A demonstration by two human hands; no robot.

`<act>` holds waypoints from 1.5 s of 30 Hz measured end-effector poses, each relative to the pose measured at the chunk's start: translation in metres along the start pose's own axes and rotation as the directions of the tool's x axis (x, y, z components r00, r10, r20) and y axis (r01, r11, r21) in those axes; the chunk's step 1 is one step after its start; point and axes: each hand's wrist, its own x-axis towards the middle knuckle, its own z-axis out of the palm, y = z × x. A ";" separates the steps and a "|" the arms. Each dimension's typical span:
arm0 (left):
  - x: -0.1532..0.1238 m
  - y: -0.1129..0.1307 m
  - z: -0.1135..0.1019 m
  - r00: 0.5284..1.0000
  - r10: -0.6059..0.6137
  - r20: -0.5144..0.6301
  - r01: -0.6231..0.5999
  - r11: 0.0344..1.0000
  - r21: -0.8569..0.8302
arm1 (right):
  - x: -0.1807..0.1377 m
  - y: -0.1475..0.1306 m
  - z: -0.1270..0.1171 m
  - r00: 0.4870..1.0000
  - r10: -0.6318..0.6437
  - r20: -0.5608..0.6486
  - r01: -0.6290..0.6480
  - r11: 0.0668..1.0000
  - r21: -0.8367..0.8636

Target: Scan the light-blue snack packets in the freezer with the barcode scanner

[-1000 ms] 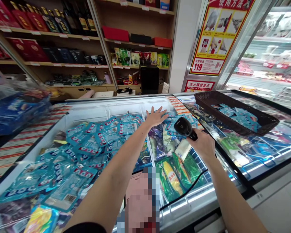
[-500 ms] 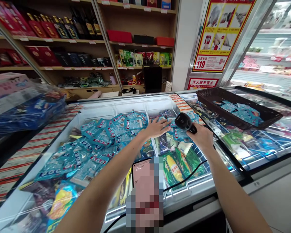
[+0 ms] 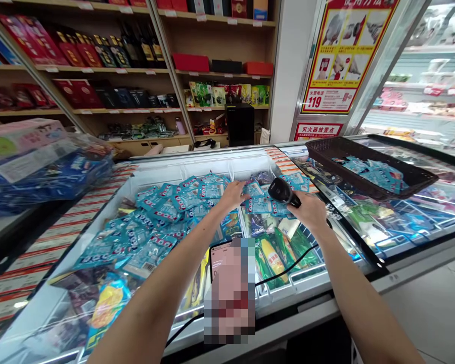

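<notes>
My right hand (image 3: 309, 210) grips a black barcode scanner (image 3: 279, 191), its head pointing left over small blue packets (image 3: 261, 205). A dark cable runs from below that hand toward the front edge. My left hand (image 3: 234, 194) is over the packets left of the scanner, fingers bent and apart; no packet shows in its grasp. To its left spreads a larger heap of the same blue packets (image 3: 189, 197) on the chest freezer's glass top (image 3: 208, 164). Between my forearms lies a phone (image 3: 220, 258), much of it blurred out by large pixels.
A dark brown basket (image 3: 413, 189) with blue packets stands on the right freezer. Plastic-wrapped boxes (image 3: 60, 169) are stacked at left. Behind are shelves (image 3: 212, 108) of bottles, boxes and bags. Green corn packs (image 3: 275, 260) show through the glass.
My left hand has drawn slightly left, its spread fingers now more bent. My right hand and the scanner have shifted a little left. The view has moved slightly.
</notes>
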 end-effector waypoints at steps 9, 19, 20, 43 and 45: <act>-0.022 -0.005 -0.013 0.960 -0.089 -0.265 -0.005 0.943 -0.334 | -0.004 0.005 0.004 0.988 -0.089 -0.125 0.096 0.994 0.051; -0.059 -0.027 -0.022 0.934 -0.225 -0.276 -0.017 0.746 -0.666 | -0.002 -0.017 -0.028 0.883 -0.439 -0.168 0.438 0.898 -0.049; -0.060 -0.031 -0.019 0.935 -0.234 -0.267 -0.020 0.716 -0.698 | -0.001 -0.020 -0.031 0.869 -0.473 -0.148 0.468 0.881 -0.068; -0.057 -0.039 -0.008 0.943 -0.218 -0.251 -0.024 0.709 -0.705 | -0.012 -0.034 -0.014 0.850 -0.515 -0.111 0.519 0.855 0.013; -0.056 -0.040 -0.007 0.941 -0.221 -0.258 -0.002 0.755 -0.656 | -0.013 -0.034 -0.014 0.856 -0.506 -0.102 0.510 0.860 0.011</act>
